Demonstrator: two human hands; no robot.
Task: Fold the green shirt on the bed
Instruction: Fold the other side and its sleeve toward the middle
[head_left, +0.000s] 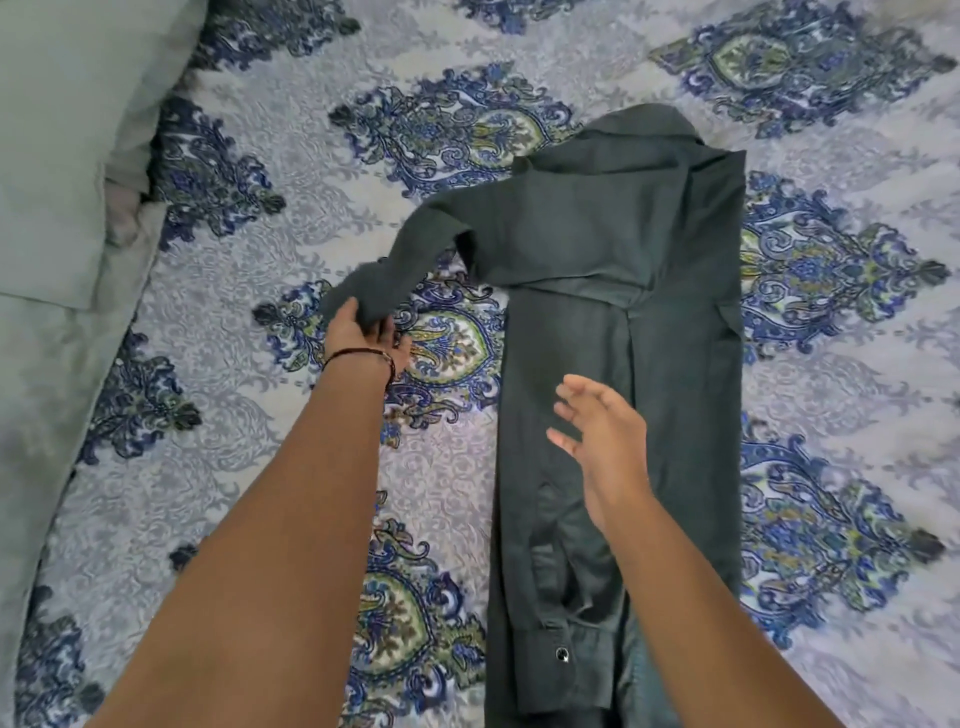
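The dark green shirt lies on the bed, its body a long strip running toward me, collar at the far end. One sleeve lies folded down the strip, its buttoned cuff near me. The other sleeve sticks out to the left, lifted off the bedspread. My left hand grips the end of that sleeve. My right hand hovers over the middle of the strip, fingers spread, holding nothing.
The bed is covered by a pale spread with blue and green paisley motifs. A grey-green pillow and a sheet of the same colour lie along the left side.
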